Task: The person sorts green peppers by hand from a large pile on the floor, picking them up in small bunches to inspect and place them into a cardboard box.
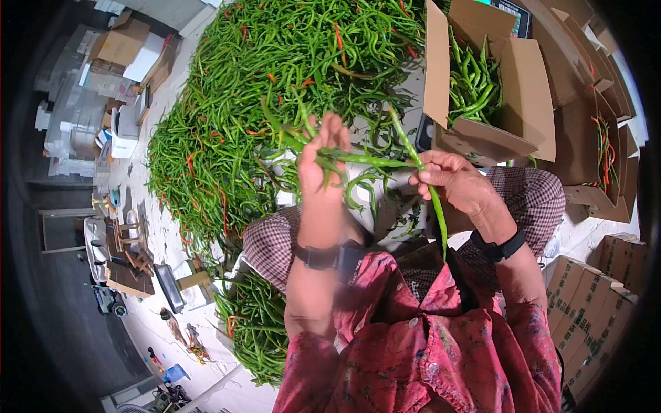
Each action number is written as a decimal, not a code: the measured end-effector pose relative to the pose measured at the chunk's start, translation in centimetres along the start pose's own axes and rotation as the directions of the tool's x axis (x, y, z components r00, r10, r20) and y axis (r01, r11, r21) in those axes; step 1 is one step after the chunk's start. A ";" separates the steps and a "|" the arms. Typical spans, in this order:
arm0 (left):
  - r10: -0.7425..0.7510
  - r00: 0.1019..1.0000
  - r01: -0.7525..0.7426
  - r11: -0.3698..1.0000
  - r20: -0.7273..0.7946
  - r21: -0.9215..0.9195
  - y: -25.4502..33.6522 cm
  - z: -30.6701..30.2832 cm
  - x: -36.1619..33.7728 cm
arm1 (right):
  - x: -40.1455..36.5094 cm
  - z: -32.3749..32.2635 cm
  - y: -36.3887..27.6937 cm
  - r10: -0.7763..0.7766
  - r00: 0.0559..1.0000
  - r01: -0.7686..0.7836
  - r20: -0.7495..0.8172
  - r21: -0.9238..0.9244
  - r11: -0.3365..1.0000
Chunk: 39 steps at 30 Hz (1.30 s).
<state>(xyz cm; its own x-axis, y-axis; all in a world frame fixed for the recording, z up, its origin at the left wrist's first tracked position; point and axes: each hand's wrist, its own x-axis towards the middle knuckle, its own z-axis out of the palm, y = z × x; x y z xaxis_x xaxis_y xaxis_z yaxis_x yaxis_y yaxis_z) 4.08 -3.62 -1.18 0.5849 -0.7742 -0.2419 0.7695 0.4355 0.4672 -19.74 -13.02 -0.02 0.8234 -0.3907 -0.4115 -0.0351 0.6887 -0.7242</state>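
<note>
My left hand (322, 153), slightly blurred, is closed around several green chili peppers (292, 140) that stick out past its fingers. To the right, my right hand (454, 180) pinches a long green chili pepper (436, 206) between thumb and fingers. Another green chili pepper (375, 160) stretches level between the two hands, its right end meeting the right fingertips. Beyond both hands spreads a big heap of green chili peppers (275, 76) with some red ones mixed in. A few loose peppers lie just below and between my hands.
An open cardboard box (540, 89) with green peppers stands at the upper right. Beside it, another carton (585, 196) holds some red peppers. Closed printed cartons (585, 310) stand at lower right. A second pile of green peppers (258, 334) lies by my left elbow.
</note>
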 end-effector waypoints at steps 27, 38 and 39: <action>-0.172 0.968 0.099 0.931 0.183 0.350 -0.6 7.7 -8.7 | -1.5 4.0 -2.9 -0.410 0.911 0.413 0.054 -0.092 0.906; 0.361 0.790 -0.541 0.030 0.495 0.841 -1.0 11.8 -6.4 | 0.4 11.3 -6.3 -0.606 0.792 0.595 -0.076 -0.131 0.793; 0.385 0.790 -0.520 0.010 0.477 0.854 0.3 12.8 -6.6 | 0.1 12.3 -7.1 -0.629 0.777 0.614 -0.041 -0.172 0.770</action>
<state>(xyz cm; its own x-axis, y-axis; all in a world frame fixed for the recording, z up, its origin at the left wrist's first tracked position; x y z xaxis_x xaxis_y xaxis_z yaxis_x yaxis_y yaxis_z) -2.87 -4.26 11.47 0.6363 -0.6632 0.3941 -0.5153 0.0148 0.8569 -12.43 -10.47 11.91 0.6383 -0.7614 0.1132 0.3814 0.1852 -0.9057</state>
